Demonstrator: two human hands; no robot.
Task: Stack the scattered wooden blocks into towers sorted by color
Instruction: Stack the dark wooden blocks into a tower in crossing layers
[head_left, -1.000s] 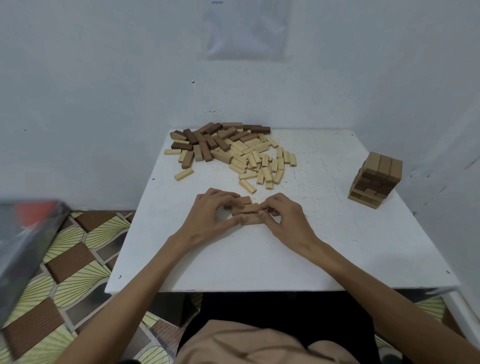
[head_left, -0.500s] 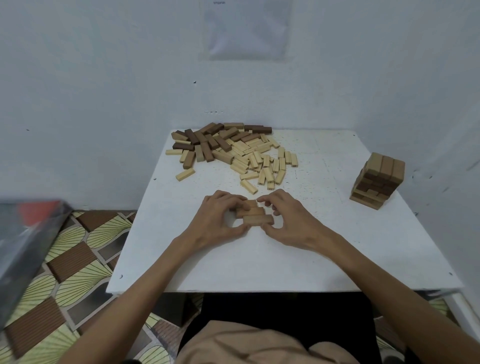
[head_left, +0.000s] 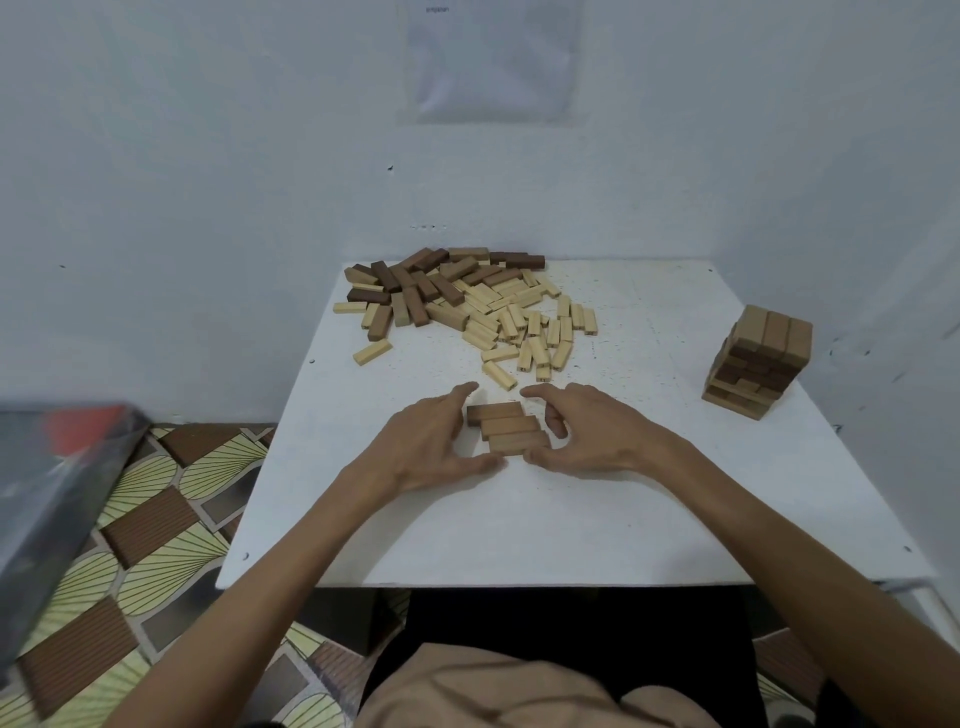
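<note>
Base layer: left hand (head_left: 431, 447), right hand (head_left: 587, 436), spread empty, flanked three-block brown row (head_left: 509, 428); next likely needed matching blocks from 12 o'clock pile (head_left: 467, 306).

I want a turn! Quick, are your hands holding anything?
Left hand: open, holding nothing, beside the three brown blocks.
Right hand: open, holding nothing, at their other end.
</note>
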